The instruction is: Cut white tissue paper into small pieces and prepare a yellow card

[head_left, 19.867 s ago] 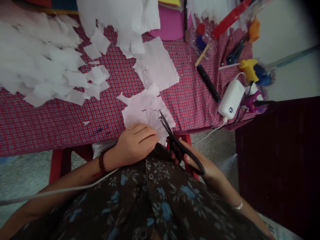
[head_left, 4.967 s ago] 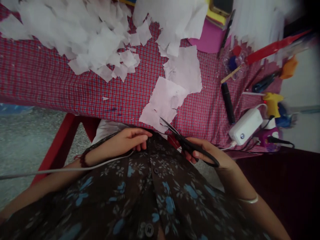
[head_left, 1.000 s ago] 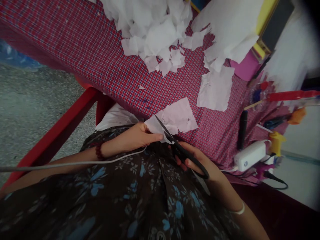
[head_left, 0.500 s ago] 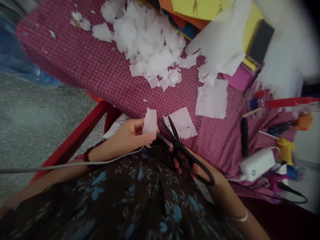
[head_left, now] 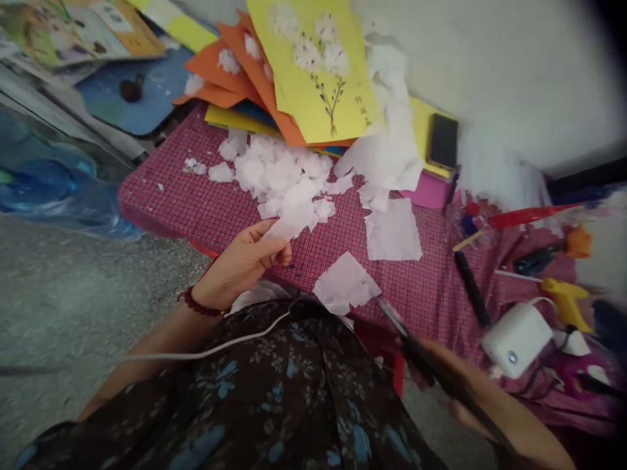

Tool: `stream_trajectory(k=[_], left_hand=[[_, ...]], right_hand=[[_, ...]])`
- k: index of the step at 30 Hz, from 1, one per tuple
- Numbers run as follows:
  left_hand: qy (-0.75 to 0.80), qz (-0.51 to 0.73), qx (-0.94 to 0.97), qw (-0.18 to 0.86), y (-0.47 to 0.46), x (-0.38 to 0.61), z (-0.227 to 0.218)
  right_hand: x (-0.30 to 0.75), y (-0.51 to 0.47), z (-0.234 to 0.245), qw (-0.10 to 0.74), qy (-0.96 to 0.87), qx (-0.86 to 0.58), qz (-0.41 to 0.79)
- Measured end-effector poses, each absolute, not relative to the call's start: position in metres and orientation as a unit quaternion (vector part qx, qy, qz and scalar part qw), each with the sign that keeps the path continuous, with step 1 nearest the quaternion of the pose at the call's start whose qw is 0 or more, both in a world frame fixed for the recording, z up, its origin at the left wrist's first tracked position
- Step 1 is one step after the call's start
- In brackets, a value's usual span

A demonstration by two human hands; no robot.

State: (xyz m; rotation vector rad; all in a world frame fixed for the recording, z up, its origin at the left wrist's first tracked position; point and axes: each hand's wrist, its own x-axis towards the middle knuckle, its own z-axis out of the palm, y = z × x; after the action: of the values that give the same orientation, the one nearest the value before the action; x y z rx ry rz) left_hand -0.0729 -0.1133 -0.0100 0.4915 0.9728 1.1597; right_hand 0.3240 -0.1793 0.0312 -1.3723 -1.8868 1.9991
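Pinched in my left hand (head_left: 245,261) is a small piece of white tissue paper (head_left: 290,225), its far end over the front of a heap of cut paper pieces (head_left: 274,166). My right hand (head_left: 450,372) grips black-handled scissors (head_left: 416,352), lower right and blurred; their blades look closed and point up and left. The scissor tip comes close to the corner of a loose paper square (head_left: 345,281) at the table's front edge; whether they touch I cannot tell. Another paper square (head_left: 393,230) lies farther back to the right.
A checked cloth (head_left: 191,196) covers the table. Behind the heap stand yellow (head_left: 294,85) and orange cards (head_left: 245,85) with paper flowers. To the right lie a phone (head_left: 442,141), a black marker (head_left: 471,287), a white adapter box (head_left: 518,339) and a yellow glue gun (head_left: 568,300). A cord (head_left: 210,352) crosses my lap.
My left hand has moved forward with the paper piece, up to the heap. The scissors have moved right and down, away from it, and their blades have closed. My view has tilted up.
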Motion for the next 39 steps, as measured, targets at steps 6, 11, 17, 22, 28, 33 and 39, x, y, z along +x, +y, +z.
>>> stream_trajectory(k=[6,11,17,22,28,33,39], left_hand=[[0.428,0.503,0.289,0.693,-0.104,-0.076,-0.002],[0.431,0.482,0.304,0.700,-0.102,-0.083,-0.002],[0.458,0.477,0.283,0.694,-0.098,-0.092,-0.001],[0.445,0.476,0.318,0.689,-0.093,-0.100,-0.001],[0.445,0.469,0.319,0.693,-0.086,-0.106,-0.003],[0.442,0.462,0.339,0.690,-0.079,-0.109,-0.005],[0.429,0.482,0.283,0.710,-0.076,-0.112,-0.014]], right_hand=[[0.255,-0.139,0.027,0.099,-0.597,-0.392,0.692],[0.201,-0.101,0.031,0.086,-0.609,-0.350,0.706],[0.173,-0.083,0.030,0.101,-0.602,-0.354,0.709],[0.162,-0.071,0.030,0.102,-0.605,-0.358,0.704],[0.160,-0.063,0.028,0.090,-0.609,-0.345,0.709],[0.163,-0.064,0.019,0.102,-0.582,-0.370,0.717],[0.162,-0.061,0.015,0.106,-0.591,-0.382,0.703]])
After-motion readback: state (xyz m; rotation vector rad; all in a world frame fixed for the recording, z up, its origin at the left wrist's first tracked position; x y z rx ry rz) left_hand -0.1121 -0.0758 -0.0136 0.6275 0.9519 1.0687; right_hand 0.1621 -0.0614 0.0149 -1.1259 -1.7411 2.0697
